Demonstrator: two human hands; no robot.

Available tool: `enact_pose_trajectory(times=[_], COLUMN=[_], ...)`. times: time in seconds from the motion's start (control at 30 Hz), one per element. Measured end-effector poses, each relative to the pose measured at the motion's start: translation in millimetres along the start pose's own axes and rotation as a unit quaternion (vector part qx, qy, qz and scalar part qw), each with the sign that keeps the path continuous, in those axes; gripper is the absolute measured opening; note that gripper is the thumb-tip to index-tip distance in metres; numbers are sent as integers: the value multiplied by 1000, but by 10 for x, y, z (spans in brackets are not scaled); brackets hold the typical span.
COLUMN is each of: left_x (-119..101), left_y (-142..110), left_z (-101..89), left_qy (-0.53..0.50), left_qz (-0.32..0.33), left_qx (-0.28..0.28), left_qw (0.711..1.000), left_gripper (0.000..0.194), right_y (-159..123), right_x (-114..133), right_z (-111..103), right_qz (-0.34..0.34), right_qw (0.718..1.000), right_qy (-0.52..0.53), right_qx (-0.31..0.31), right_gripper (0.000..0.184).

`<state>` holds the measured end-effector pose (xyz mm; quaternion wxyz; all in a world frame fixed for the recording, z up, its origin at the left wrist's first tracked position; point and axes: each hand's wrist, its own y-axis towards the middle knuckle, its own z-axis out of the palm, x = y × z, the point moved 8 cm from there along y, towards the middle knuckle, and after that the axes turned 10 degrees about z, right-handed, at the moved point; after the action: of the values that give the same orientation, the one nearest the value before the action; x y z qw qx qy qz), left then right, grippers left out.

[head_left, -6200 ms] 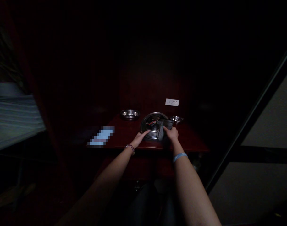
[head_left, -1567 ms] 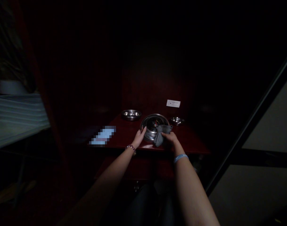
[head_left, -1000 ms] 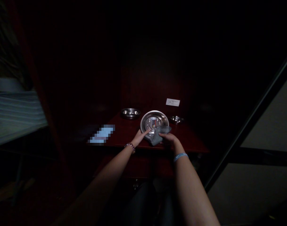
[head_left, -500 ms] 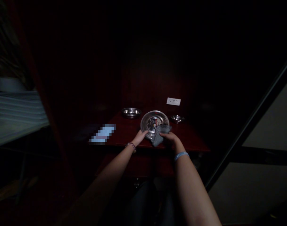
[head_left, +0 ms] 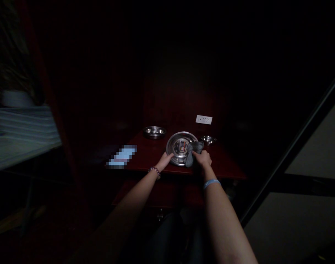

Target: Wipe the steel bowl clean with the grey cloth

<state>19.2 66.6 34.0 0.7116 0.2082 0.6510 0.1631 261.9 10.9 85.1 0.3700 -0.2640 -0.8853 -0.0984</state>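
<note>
with left hand, clamped on lower left rim of metal basin, thumb laid over the inner side. with right hand, clamped on gray cloth, holding it against right side of the basin. wearing beaded bracelet on left wrist and light blue band on right wrist. keeping the basin between both hands, tilted, with open side toward the camera, above front part of dark red surface. cannot tell about contact of its lower rim with the surface. on inside bottom of the basin, to see small label, too small for reading. near left front edge of the surface, to notice bluish flat thing, hidden by coarse squares. well to the left, to find stacked pale trays, with whitish container just behind, both blurred. farther back on the surface, to see shallow metal bowl behind the basin at left, and smaller metal bowl at right, near the cloth. on dark red wall at back, to see white socket plate.
</note>
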Motion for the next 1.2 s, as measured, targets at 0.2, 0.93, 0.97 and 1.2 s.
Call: enact_pose_trajectory(times=[0.2,0.93,0.97,1.2], left_x=[75,93,97,97], left_y=[-20,-97,-94,-67], left_z=[-49,221,222,184], left_qy=[-21,105,110,113], left_qz=[-42,-16,-11,13], left_qx=[-37,154,155,131], left_qw=[998,982,982,985], left_gripper=[52,58,57,56], right_y=[3,170,164,138], right_x=[6,14,21,39], right_z=[28,180,188,240], right_qz=[-1,-9,-10,-27], right_qw=[1000,994,994,997], right_qy=[-3,98,98,63], right_qx=[10,38,38,43], right_gripper=[52,41,41,41])
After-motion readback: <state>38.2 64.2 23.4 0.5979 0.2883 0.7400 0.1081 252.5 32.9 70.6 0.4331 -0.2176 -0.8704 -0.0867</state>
